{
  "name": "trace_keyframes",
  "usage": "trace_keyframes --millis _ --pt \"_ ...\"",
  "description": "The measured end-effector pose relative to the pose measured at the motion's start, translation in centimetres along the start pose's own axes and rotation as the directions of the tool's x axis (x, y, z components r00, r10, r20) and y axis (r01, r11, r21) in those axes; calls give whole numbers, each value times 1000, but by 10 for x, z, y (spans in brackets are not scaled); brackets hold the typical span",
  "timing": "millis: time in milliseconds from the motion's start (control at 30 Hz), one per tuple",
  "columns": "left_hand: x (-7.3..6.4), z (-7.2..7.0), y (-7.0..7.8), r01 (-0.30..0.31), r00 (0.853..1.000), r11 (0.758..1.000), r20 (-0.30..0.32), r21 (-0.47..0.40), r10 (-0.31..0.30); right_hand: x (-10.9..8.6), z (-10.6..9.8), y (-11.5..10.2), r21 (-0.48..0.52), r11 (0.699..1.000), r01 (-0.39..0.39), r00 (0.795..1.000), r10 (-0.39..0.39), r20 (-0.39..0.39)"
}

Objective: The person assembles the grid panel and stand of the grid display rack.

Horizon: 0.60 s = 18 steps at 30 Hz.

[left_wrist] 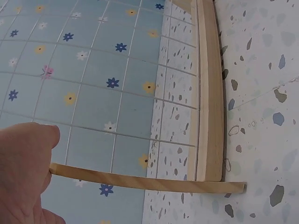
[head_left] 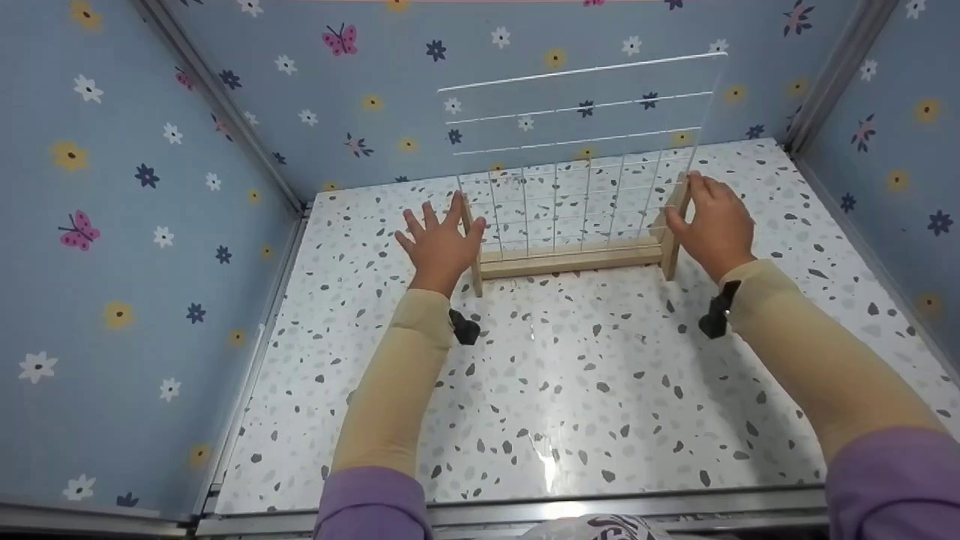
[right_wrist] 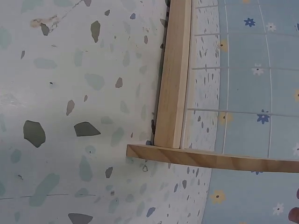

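A white wire grid (head_left: 577, 142) stands upright in a wooden stand with a base bar (head_left: 570, 262) between two side pieces. My left hand (head_left: 442, 244) touches the upper end of the left side piece (head_left: 476, 279), its fingers spread wide. In the left wrist view the thumb side of that hand (left_wrist: 23, 158) lies against the end of the side piece (left_wrist: 140, 183). My right hand (head_left: 716, 225) is at the top of the right side piece (head_left: 670, 259), fingers fairly straight, thumb in front. Only fingertips (right_wrist: 294, 214) show in the right wrist view, below the wooden side piece (right_wrist: 210, 159).
The stand rests on a white speckled tabletop (head_left: 555, 405). Blue flower-patterned panels (head_left: 247, 45) enclose the back and both sides, joined by metal rails. A metal edge (head_left: 480, 516) runs along the front. Black wrist mounts (head_left: 465, 328) hang under both wrists.
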State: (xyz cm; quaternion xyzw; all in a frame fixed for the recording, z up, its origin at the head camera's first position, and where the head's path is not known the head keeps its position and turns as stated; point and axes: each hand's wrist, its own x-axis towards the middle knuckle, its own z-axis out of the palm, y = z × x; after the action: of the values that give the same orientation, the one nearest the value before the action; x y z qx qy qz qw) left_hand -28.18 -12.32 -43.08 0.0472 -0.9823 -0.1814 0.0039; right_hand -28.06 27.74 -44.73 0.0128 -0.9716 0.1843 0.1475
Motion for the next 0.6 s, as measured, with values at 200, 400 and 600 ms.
trace_keyframes --millis 200,400,600 --pt "4 5 0 -4 1000 999 -18 35 4 8 -1 -2 -86 995 -56 990 66 121" --pt "10 3 4 1 1000 997 -8 73 -1 18 -2 -6 -190 977 -96 976 130 177" --pt "19 -1 10 29 999 993 15 117 -31 27 -4 -11 -204 971 -127 961 171 216"
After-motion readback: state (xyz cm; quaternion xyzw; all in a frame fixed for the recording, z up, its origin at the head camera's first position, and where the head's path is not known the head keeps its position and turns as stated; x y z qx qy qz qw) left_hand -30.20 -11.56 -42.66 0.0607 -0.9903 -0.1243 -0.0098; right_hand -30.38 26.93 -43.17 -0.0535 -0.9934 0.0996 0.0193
